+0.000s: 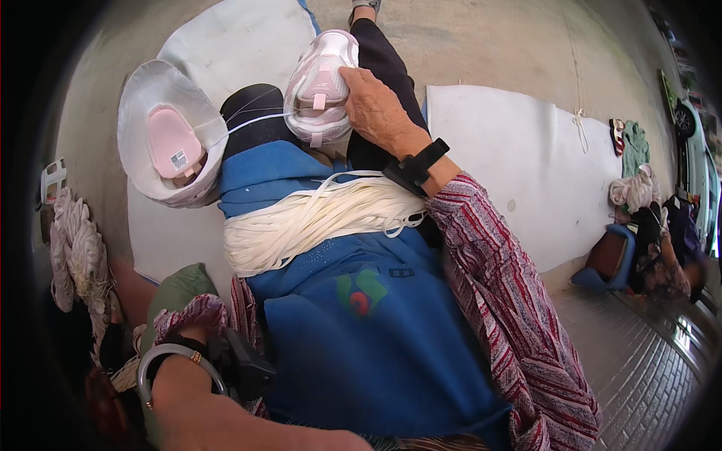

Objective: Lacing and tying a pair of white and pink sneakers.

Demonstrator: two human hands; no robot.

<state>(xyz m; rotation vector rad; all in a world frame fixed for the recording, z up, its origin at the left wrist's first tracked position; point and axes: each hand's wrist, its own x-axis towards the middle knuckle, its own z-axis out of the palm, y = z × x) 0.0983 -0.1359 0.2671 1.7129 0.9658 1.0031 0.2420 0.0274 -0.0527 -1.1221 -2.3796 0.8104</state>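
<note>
The white & pink shoe (325, 71) is in the far middle of the scene, b/w the two dark-clothed legs (383, 64) as seen from above, w/ its pink tabs on the near side. R hand (387, 116) holds it by its right side; a black wristband (417, 167) is on that wrist. A white lace (256, 119) goes from the shoe toward the left, to a white rounded holder (134, 113) w/ a pink insole (171, 139) inside. Nearer, a bundle of flat white laces (301, 225) lies across the lap, on a blue apron (361, 353). L hand (226, 417) is at near left, cut by the lower edge; its fingers are hidden, so I can't tell if it is wide, narrow or holding sth. White sheets (519, 173) lie on the floor, left & right. At right, another person (665, 270) is beside a blue chair (618, 259).
</note>
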